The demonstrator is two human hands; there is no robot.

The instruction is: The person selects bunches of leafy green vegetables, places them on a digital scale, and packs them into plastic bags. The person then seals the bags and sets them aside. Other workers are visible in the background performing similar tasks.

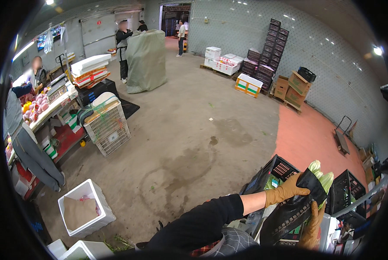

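Note:
My left hand [283, 192], in a tan work glove, grips the upper edge of a black printed bag [289, 211] at the lower right. Pale green stalks of a leafy vegetable [323, 177] stick out of the bag's top end. My right hand [312, 226], gloved alike, supports the bag and vegetable from the right, its thumb pointing up along them. The bag slants over a device with a lit green display [294, 235], probably a scale, mostly hidden. Just beyond is a black plastic crate [283, 167] with packed greens inside. Another black crate [346, 191] stands to the right.
White foam boxes [104, 221] stand on the floor at lower left. Stacked white crates [111, 139] are near a fruit packing table [52, 110], where people work. A tall covered stack [146, 61], cartons [294, 89] and a platform trolley [341, 141] stand farther off.

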